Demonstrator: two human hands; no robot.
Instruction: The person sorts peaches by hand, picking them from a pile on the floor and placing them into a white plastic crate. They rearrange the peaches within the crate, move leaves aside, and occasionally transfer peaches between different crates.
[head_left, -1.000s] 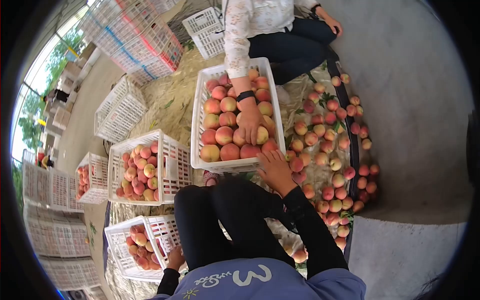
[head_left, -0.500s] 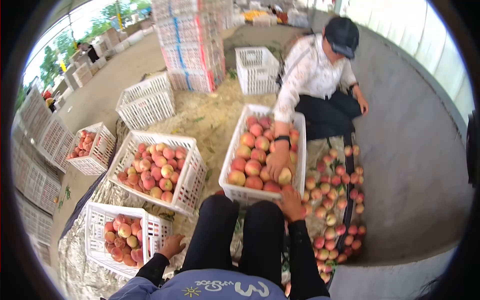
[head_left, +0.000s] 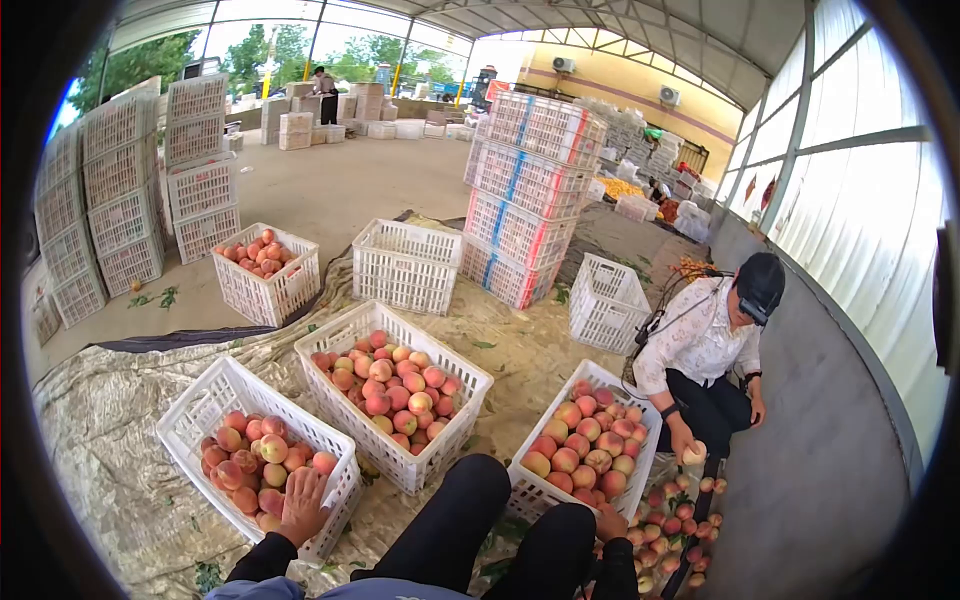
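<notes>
My left hand lies over peaches at the near side of the left white plastic crate, its fingers spread. Peaches fill part of that crate. At the near right corner of the right crate, my right hand is closed on the rim; my knee and sleeve partly hide it. That crate is filled with red and yellow peaches. Between the two, a middle crate also holds peaches.
A co-worker sits at the right, holding a peach above loose peaches on the ground. Behind are two crates, a smaller peach crate, a tall taped stack and further stacks.
The view has lifted and turned left. My left hand has moved from beside the left crate onto its peaches. The co-worker's hand has left the right crate and holds a peach outside it.
</notes>
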